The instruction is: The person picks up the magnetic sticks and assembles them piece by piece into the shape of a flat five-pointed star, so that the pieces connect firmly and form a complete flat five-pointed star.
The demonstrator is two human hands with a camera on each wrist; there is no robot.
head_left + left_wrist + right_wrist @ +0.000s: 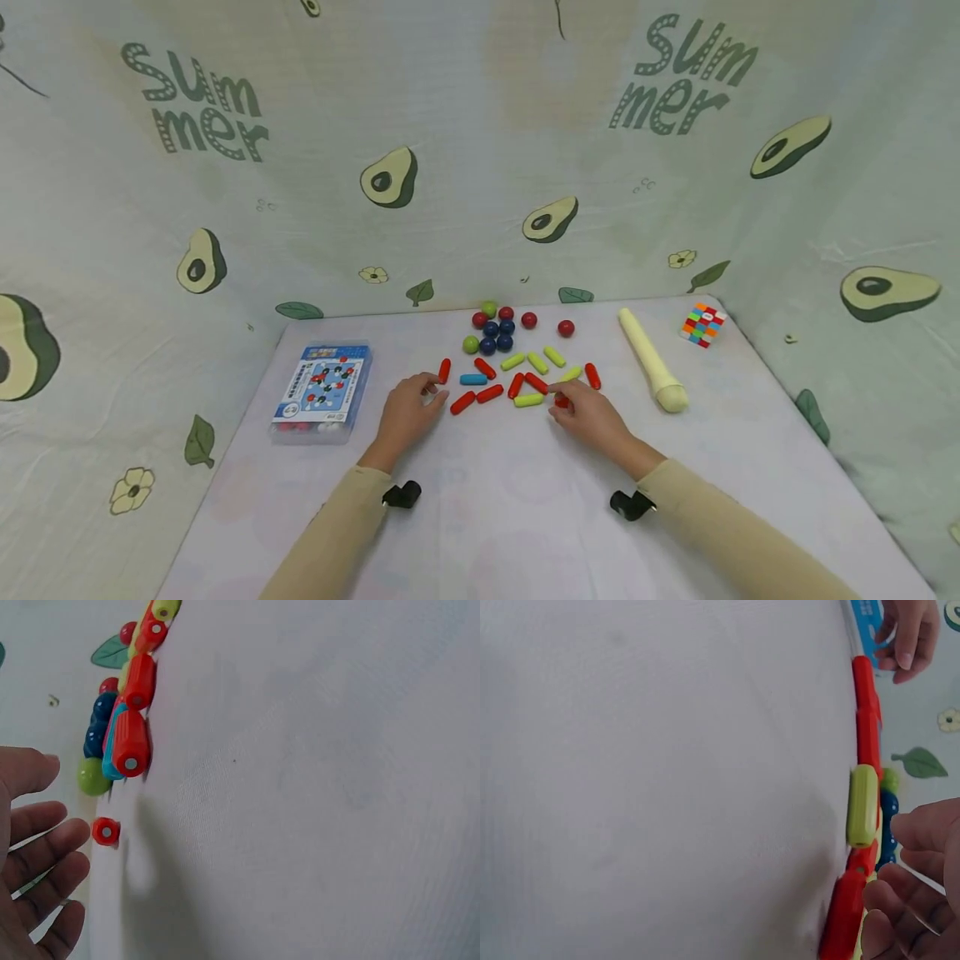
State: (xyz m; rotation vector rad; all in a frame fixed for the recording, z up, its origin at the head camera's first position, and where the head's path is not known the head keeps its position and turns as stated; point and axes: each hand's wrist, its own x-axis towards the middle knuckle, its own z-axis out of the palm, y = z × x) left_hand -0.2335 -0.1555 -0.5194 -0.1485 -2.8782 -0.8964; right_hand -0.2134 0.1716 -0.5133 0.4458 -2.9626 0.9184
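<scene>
Currently, my head view shows the left hand point(411, 412) beside a red stick point(445, 371) on the desk point(495, 492), and the right hand point(588, 414) over another red stick point(562, 402), near the green sticks point(537, 362). On the left wrist view, I see the fingers point(56, 844) relaxed and free, the red stick just past their tips. On the right wrist view, the fingers hang loosely parted beside a red stick; I cannot tell whether they touch.
</scene>
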